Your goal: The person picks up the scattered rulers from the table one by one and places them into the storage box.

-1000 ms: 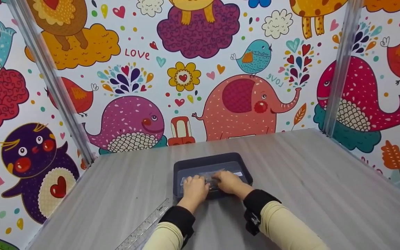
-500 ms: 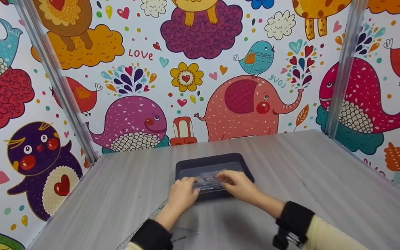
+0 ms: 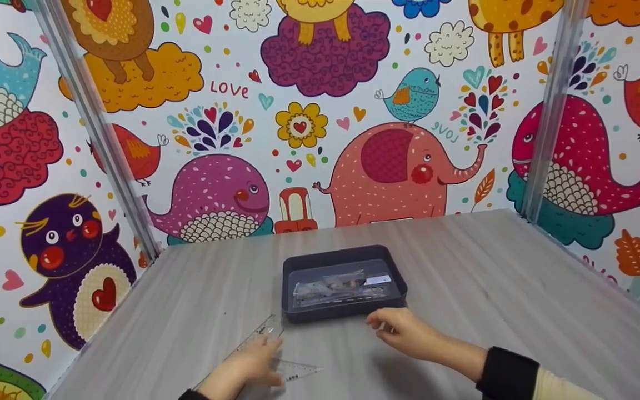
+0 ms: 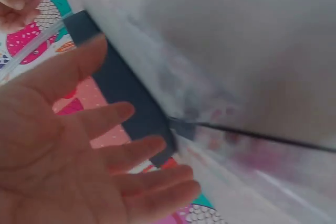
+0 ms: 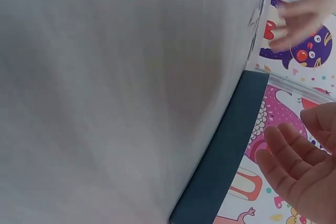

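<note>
A dark tray [image 3: 344, 314] sits in the middle of the grey table [image 3: 492, 278]; a clear plastic bag of small items [image 3: 339, 289] lies in it. My left hand [image 3: 250, 364] hovers with straight fingers over clear plastic rulers [image 3: 275, 355] near the table's front left; whether it touches them I cannot tell. In the left wrist view that left hand [image 4: 79, 156] shows an empty palm, with the tray [image 4: 128, 95] beyond. My right hand [image 3: 403, 330] hovers just in front of the tray, fingers relaxed, holding nothing. The right wrist view shows its right hand [image 5: 302, 161] beside the tray [image 5: 220, 150].
Cartoon-animal walls enclose the table on three sides, with metal posts at the back left [image 3: 98, 133] and back right [image 3: 548, 105]. A long clear ruler and a small clear triangle [image 3: 298, 369] lie at the front left.
Both hands have let go of the bag and drawn back out of the tray toward the front. The left went down-left to the rulers; the bag now lies alone in the tray.
</note>
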Tool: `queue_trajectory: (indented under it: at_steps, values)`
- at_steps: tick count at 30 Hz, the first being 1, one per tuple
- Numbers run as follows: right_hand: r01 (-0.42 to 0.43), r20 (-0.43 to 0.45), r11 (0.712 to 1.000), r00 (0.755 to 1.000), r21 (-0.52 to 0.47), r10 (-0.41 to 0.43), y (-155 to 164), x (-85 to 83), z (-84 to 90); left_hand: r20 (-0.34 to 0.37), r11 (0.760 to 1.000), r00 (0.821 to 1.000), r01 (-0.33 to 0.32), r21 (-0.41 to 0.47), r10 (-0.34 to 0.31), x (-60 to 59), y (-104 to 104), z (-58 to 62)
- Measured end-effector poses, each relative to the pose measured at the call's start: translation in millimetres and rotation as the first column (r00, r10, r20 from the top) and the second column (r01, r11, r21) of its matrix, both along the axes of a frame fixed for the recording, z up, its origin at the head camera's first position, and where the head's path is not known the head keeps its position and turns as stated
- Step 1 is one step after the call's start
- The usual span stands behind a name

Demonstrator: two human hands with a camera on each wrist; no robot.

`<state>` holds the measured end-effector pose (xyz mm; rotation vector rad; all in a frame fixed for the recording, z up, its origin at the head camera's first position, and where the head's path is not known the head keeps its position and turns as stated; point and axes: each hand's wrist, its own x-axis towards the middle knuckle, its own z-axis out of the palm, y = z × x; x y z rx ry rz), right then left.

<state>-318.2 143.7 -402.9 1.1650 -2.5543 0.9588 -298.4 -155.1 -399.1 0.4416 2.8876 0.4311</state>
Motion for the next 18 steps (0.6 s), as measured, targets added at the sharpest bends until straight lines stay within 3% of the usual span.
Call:
queue_trajectory:
  at_steps: [2, 4, 11, 18]
  values:
    - [-0.001, 0.034, 1.0, 0.999, 0.005, 0.001, 2, 2.2, 1.8, 0.062, 0.998, 0.997, -0.05, -0.043, 0.052, 3.5, -7, -4.5]
    - [-0.013, 0.068, 1.0, 0.998, 0.005, 0.013, 4, 4.7, 4.1, 0.079, 0.993, 0.993, -0.075, -0.096, 0.083, 5.2, -12, -8.3]
    - [-0.063, 0.115, 0.998, 0.991, -0.004, 0.063, 4, 11.9, 7.5, 0.194, 0.982, 0.973, -0.092, -0.166, 0.124, 4.6, -15, -12.0]
    - [-0.055, 0.174, 0.998, 0.983, -0.019, 0.058, 9, 12.6, 4.4, 0.137, 0.98, 0.99, -0.004, -0.198, 0.031, 13.8, -10, -11.0]
